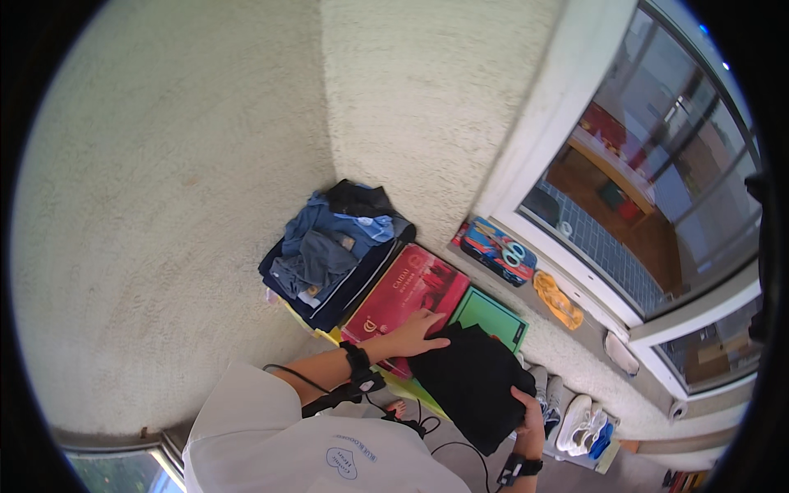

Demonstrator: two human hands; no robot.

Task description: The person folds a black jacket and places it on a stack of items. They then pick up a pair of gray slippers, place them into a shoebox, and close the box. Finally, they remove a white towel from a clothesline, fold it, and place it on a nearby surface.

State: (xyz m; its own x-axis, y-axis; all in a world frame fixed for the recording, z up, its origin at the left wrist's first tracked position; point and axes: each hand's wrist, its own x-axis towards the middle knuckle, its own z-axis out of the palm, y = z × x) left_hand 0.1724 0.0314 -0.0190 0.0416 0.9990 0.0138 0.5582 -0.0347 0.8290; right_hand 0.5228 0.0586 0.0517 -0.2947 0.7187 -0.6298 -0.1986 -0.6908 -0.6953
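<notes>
A black folded cloth or garment [471, 382] lies partly over a red shoe-type box [400, 289] and a green box [491, 318]. My right hand [529, 411] grips the cloth's lower right edge. My left hand [422, 334] is at its upper left edge with fingers apart, above the red box; whether the fingertips touch cloth or box is unclear. Left of the red box, a pile of blue and grey clothes [323, 252] rests on folded dark garments [336, 311], with a black garment [357, 200] at its far end.
On the window ledge lie a colourful tin case [487, 246], scissors with pale blue handles [513, 253] and an orange cloth [558, 300]. Several shoes [576, 425] stand on the right below the ledge. Rough plaster walls [185, 185] meet behind the clothes. Black cables [465, 445] hang near my body.
</notes>
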